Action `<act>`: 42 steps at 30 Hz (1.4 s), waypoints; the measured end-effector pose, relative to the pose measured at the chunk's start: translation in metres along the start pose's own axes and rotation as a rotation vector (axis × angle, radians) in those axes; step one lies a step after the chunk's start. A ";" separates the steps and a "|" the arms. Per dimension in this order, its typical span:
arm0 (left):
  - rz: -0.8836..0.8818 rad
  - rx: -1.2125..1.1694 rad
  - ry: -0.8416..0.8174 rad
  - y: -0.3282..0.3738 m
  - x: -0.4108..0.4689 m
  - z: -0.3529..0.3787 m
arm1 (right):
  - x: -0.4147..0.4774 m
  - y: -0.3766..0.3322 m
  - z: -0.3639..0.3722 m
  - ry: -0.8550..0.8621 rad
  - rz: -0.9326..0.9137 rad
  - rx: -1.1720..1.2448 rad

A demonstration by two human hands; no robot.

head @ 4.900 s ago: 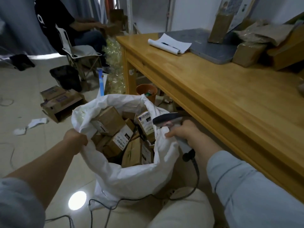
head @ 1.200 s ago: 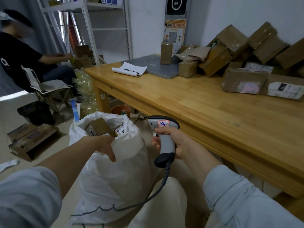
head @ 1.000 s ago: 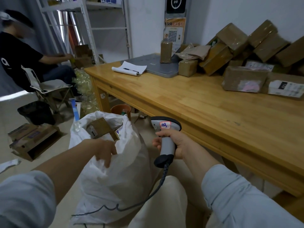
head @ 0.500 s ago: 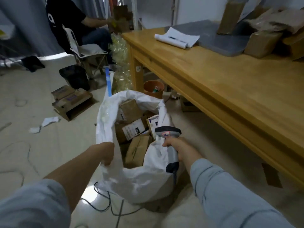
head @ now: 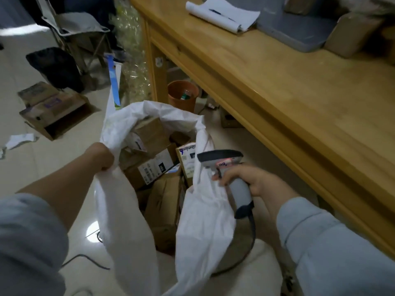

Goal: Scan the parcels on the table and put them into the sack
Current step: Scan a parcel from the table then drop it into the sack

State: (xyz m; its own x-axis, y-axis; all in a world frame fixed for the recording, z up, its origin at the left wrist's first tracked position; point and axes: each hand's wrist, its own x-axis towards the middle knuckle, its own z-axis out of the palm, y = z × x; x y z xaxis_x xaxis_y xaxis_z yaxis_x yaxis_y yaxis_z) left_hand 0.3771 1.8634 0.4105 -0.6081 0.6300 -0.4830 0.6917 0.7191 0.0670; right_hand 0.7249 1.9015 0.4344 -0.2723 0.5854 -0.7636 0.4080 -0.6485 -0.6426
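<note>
A white sack [head: 128,221] stands open on the floor between my arms, holding several brown cardboard parcels [head: 152,135]. My left hand [head: 101,155] grips the sack's left rim and pulls it wide. My right hand [head: 249,179] holds a grey corded barcode scanner [head: 222,161] by its handle, with its fingers also touching the sack's right rim. Up on the wooden table [head: 288,99], at the top right, one brown parcel [head: 350,37] lies next to a grey flat device [head: 299,30].
A rolled paper with a pen [head: 222,14] lies on the table's far end. Under the table stands an orange bin [head: 182,96]. An open cardboard box [head: 55,112], a black bag [head: 55,69] and a folding chair [head: 79,33] sit on the floor to the left.
My view has dropped closer to the sack. Both hands have pulled the rim further apart, so the opening is wider and more parcels show inside.
</note>
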 end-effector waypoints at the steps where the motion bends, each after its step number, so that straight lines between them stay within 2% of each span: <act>1: 0.021 0.092 -0.026 -0.003 -0.003 -0.002 | 0.006 -0.007 0.001 0.066 -0.052 0.051; 4: 0.023 0.169 -0.160 -0.016 -0.012 -0.010 | 0.027 -0.021 0.010 0.166 -0.109 0.099; 9: 0.077 0.245 -0.340 -0.038 -0.023 -0.022 | 0.043 -0.004 0.028 0.168 0.003 -0.001; 14: 0.002 0.027 -0.426 -0.056 -0.029 -0.034 | 0.049 0.007 0.030 0.184 -0.011 -0.023; 17: -0.007 0.010 -0.406 -0.064 -0.030 -0.038 | 0.048 0.002 0.029 0.185 -0.004 -0.052; 20: -0.016 -0.149 -0.384 -0.064 -0.033 -0.037 | 0.050 0.000 0.034 0.179 -0.025 -0.004; 22: 0.004 -0.337 -0.301 -0.054 -0.037 -0.036 | 0.046 -0.005 0.043 0.201 -0.058 0.037; 24: 0.016 -0.504 -0.086 -0.041 -0.037 -0.042 | 0.035 -0.023 0.051 0.239 -0.129 0.065; 26: 0.036 -0.676 0.123 -0.035 -0.036 -0.053 | 0.017 -0.055 0.053 0.292 -0.251 0.126; 29: 0.111 -0.893 0.305 -0.033 -0.050 -0.075 | -0.021 -0.104 0.053 0.373 -0.462 0.166; 34: 0.320 -1.030 0.487 -0.024 -0.094 -0.124 | -0.089 -0.131 0.066 0.448 -0.740 0.176; 37: 0.365 -1.155 0.483 -0.035 -0.108 -0.119 | -0.105 -0.113 0.078 0.496 -0.830 0.176; 39: 0.337 -1.051 0.422 -0.051 -0.101 -0.083 | -0.093 -0.087 0.081 0.498 -0.734 0.171; 42: 0.202 -0.740 0.228 -0.071 -0.084 -0.004 | -0.064 -0.033 0.085 0.427 -0.320 0.102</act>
State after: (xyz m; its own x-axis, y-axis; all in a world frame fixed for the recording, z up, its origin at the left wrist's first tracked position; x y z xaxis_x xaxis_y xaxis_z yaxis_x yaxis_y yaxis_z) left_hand 0.3777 1.7604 0.4501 -0.6185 0.7559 -0.2146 0.4080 0.5423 0.7344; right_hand 0.6551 1.8440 0.4992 0.0182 0.8931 -0.4495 0.2705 -0.4372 -0.8577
